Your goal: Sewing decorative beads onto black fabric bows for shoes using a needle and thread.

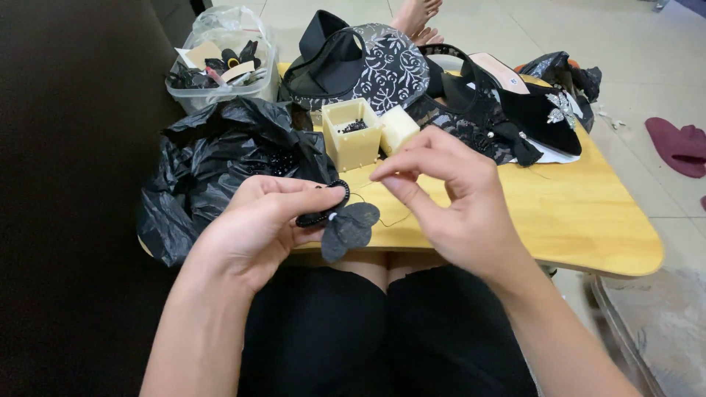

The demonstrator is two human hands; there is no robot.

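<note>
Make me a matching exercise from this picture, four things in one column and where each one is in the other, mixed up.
1. grey fabric petal
2. cream bead box
3. clear plastic tub
4. black plastic bag

A. far left of the table, holding scraps
B. crumpled at the table's left edge
C. held by the left hand
D. mid-table, beyond the right hand

Pairs: 1-C, 2-D, 3-A, 4-B

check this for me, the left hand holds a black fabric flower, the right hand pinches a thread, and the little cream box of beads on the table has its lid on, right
Not quite. In the head view the cream box stands open, its lid lying beside it. The rest holds: the left hand holds the black fabric flower, and the right hand pinches a thread.
</note>
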